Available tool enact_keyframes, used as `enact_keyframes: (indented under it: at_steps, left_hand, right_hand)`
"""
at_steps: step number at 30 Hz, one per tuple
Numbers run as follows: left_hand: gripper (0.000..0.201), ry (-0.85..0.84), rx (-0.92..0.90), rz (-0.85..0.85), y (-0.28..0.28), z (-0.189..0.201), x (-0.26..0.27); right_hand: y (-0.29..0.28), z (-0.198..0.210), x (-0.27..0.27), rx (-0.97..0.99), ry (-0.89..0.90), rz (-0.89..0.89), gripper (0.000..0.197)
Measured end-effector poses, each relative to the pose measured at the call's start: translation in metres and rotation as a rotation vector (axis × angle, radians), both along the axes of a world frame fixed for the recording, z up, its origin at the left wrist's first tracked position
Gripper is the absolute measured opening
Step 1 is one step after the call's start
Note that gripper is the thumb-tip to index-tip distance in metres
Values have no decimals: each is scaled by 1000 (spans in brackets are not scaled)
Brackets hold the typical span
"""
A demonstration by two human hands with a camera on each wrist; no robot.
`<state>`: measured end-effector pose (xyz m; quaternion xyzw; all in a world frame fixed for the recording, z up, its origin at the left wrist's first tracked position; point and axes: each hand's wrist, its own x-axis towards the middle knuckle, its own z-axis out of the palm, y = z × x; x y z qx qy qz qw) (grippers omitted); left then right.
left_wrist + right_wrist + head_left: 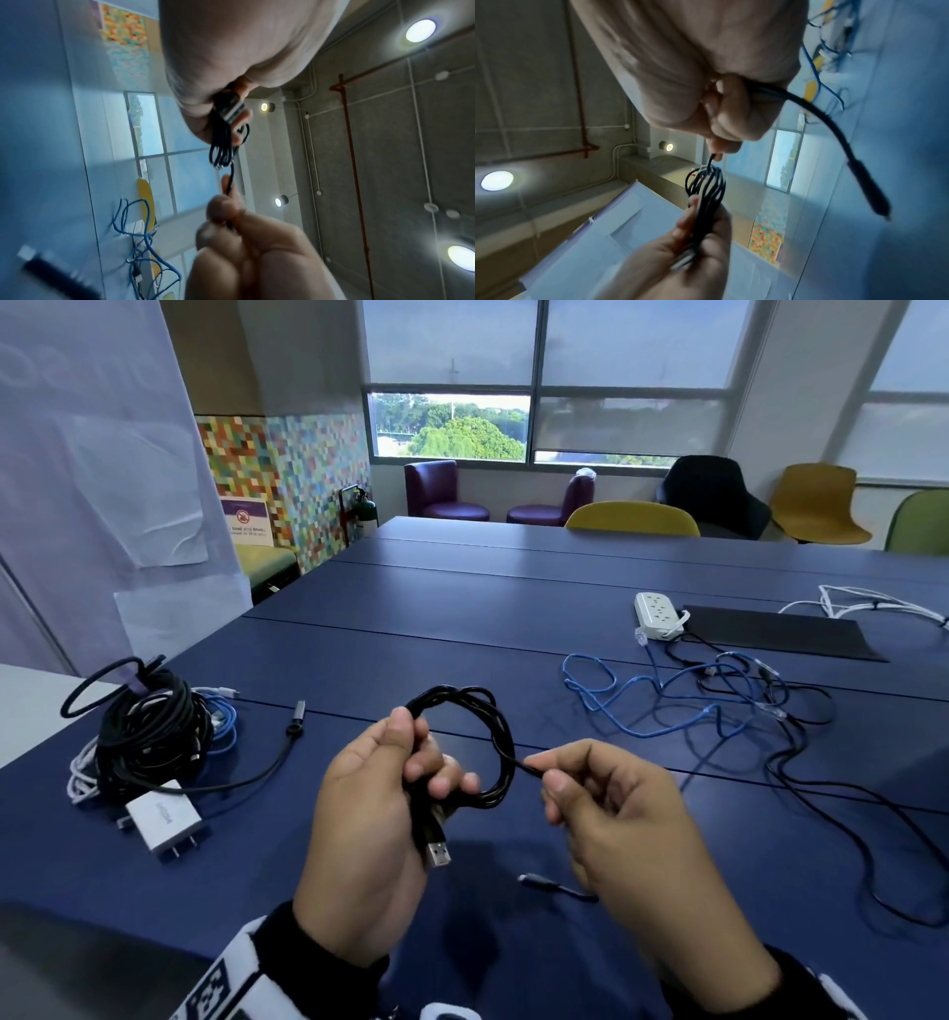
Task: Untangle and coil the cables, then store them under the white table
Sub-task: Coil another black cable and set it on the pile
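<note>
Your left hand clenched the black USB cable coil above the blue tabletop, while your right hand, just to its right, pinched the loose tail running rightward off the coil, ready for wrapping.

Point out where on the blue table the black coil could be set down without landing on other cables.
Bare blue table lies beyond the black coil, between the cable pile on the left and the blue cable tangle on the right. The near edge under both hands is mostly bare too. Crowded: around the power strip.
</note>
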<state>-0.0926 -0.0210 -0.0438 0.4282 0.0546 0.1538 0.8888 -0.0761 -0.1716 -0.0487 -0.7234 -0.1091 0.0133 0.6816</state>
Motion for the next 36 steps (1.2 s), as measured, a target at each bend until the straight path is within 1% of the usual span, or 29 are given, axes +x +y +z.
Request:
enact_keyframes:
  at_steps: [3, 5, 7, 10, 13, 15, 18, 20, 22, 23, 24, 27, 29, 30, 31, 33, 36]
  left_hand:
    - [26, 16, -190, -116, 5, 3, 0]
    - [28, 12, -308, -217, 7, 6, 0]
    - [31, -17, -359, -297, 8, 9, -2]
    - [40, -85, -311, -329, 7, 10, -3]
    - [43, -144, -189, -261, 4, 11, -3]
    - [42, -182, -116, -217, 3, 10, -2]
    - [38, -245, 52, -175, 2, 8, -2]
    - [36, -271, 205, -164, 4, 6, -2]
    - [29, -293, 373, -187, 6, 5, -2]
    - [30, -298, 452, -197, 7, 6, -2]
    - [31, -294, 521, -199, 7, 7, -1]
    - [22, -255, 721, -180, 10, 6, 1]
    - [19, -228, 876, -173, 11, 4, 2]
    - [22, -219, 951, -173, 11, 4, 2]
    - [30, -216, 1015, -169, 10, 5, 2]
    - [43, -244, 1069, -163, 9, 5, 1]
    - [46, -262, 1041, -167, 6, 6, -2]
  right_hand:
    - [-3, -7, 2, -300, -220, -56, 22]
    - [-3, -10, 1, -432, -308, -89, 17]
    - [-3, -12, 0, -549, -362, -118, 15]
    - [-5, -12, 0, -701, -385, -116, 26]
    - [-4, -5, -4, -768, -343, -17, 28]
    - [-4, 0, -8, -778, -337, 48, 27]
    - [-4, 6, -10, -747, -318, 148, 26]
    - [-7, 11, -11, -720, -282, 185, 26]
    - [-9, 16, -12, -716, -257, 221, 27]
    - [-10, 18, -13, -720, -250, 241, 28]
    - [-11, 20, -14, -720, -248, 258, 28]
    - [-13, 27, -15, -702, -257, 286, 28]
    - [-16, 33, -17, -677, -261, 306, 27]
    - [-18, 36, -18, -653, -264, 322, 27]
    - [-19, 40, -19, -620, -268, 343, 26]
    - [-22, 48, -20, -515, -260, 388, 27]
    - [-24, 58, -18, -274, -160, 413, 33]
